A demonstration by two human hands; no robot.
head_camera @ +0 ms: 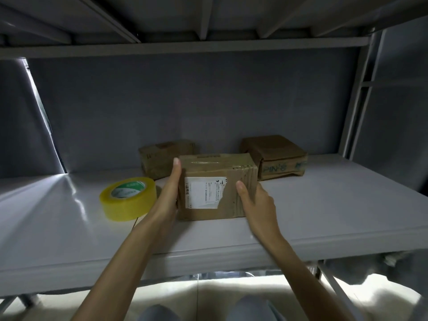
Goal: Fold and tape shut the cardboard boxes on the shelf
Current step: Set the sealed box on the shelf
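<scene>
On shelf [324, 205] | hands: left [168, 195], right [257, 200] grip box [215, 181] | fingers hidden behind

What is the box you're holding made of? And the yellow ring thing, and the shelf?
The box looks like brown cardboard, dull and creased, with a white paper label and shiny clear tape on top. The yellow ring seems to be a roll of glossy plastic packing tape. The shelf looks like grey painted metal, smooth enough to reflect light.

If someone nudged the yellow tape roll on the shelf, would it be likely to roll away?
Probably not: the tape roll lies flat on its side on the shelf, so it should slide. The shelf looks glossy, so it may slide easily.
</scene>
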